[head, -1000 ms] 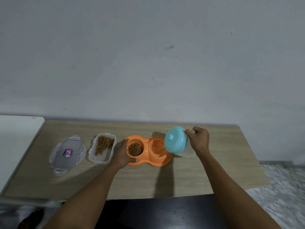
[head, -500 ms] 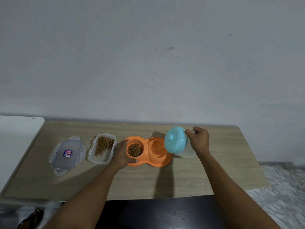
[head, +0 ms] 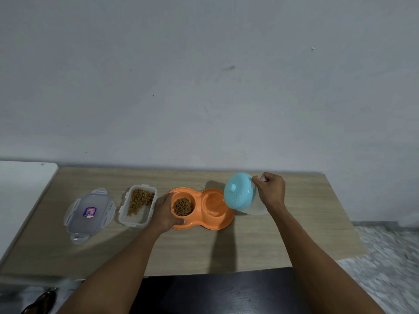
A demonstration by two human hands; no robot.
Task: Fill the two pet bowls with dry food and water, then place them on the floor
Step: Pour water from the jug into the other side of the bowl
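Note:
An orange double pet bowl point(head: 223, 224) lies on the wooden table point(head: 283, 241). Its left well holds brown dry food point(head: 182, 206); its right well point(head: 214, 203) looks wet, with water in it. My left hand point(head: 166, 211) grips the bowl's left rim, thumb on the front edge. My right hand point(head: 271, 189) holds the handle of a clear jug with a turquoise lid point(head: 240, 191). The jug is tipped sideways, lid toward the right well, just above its right edge.
A clear plastic food container point(head: 138, 206), partly filled with kibble, stands left of the bowl. Its lid point(head: 89, 213) lies further left. A white surface point(head: 20, 189) adjoins the table's left end. Tiled floor point(head: 390, 257) shows at the right.

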